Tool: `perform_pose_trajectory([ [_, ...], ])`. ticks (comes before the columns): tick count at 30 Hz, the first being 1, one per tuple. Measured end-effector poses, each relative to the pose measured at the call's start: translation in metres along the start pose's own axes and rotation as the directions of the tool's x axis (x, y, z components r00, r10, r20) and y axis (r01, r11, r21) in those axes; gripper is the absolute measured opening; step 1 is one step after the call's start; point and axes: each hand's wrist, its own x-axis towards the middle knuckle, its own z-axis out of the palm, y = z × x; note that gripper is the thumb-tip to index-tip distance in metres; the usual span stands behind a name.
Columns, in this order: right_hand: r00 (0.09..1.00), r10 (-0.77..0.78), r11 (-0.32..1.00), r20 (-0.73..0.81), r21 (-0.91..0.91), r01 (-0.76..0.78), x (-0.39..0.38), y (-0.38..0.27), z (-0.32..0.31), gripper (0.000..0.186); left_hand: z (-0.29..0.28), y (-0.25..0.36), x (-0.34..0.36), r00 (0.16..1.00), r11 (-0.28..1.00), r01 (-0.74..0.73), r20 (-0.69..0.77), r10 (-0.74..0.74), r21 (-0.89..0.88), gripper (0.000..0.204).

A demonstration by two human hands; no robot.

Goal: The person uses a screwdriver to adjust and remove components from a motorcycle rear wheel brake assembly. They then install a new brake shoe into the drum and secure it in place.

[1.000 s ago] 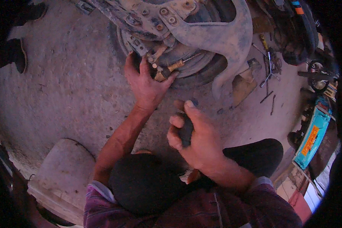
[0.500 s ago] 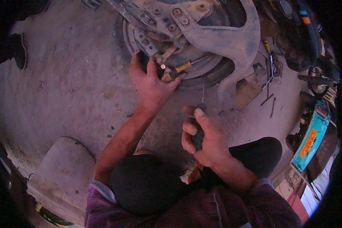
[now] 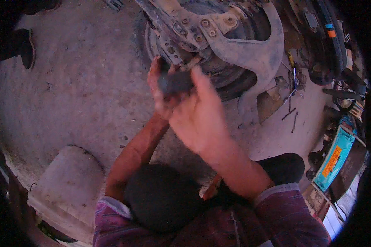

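My right hand (image 3: 204, 123) is raised over my left, its fingers closed around the dark handle of a screwdriver (image 3: 175, 84); motion blurs it, and the shaft cannot be seen. Behind it, my left hand (image 3: 153, 82) curls at the lower side of a dusty wheel (image 3: 150, 39). Most of that hand is covered, along with whatever it grips there. A grey metal bracket with bolts (image 3: 200, 31) lies across the wheel, just beyond my fingers. To its right, a broad curved grey guard (image 3: 251, 53) reaches down to the floor.
Several hand tools, among them a metal wrench (image 3: 294, 80), lie on the floor to the right. Further right stands a turquoise panel with an orange label (image 3: 336, 158). A worn pale block-like object (image 3: 68, 189) is at the lower left. Someone's dark shoe (image 3: 27, 47) shows far left.
My right hand has swung up and left with the screwdriver, now covering much of my left hand and the brass-coloured part it was around. The view has shifted slightly.
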Motion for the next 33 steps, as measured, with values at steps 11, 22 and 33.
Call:
perform_pose_trajectory([
  [11,0.931,0.159,0.861,-0.328,-0.416,-0.294,-0.105,-0.013,-0.096,0.04,-0.022,0.033,0.013,0.985,0.978,0.171,0.048,-0.166,-0.122,0.096],
  [22,0.936,0.057,0.826,-0.347,-0.51,-0.24,-0.119,-0.029,-0.134,0.047,-0.018,0.045,0.01,0.975,0.967,0.222,0.017,-0.222,-0.122,0.1],
  [33,0.959,0.198,0.825,-0.202,-0.494,-0.275,-0.088,-0.079,-0.184,0.046,-0.011,0.058,0.007,0.965,0.956,0.255,-0.022,-0.261,-0.147,0.098],
])
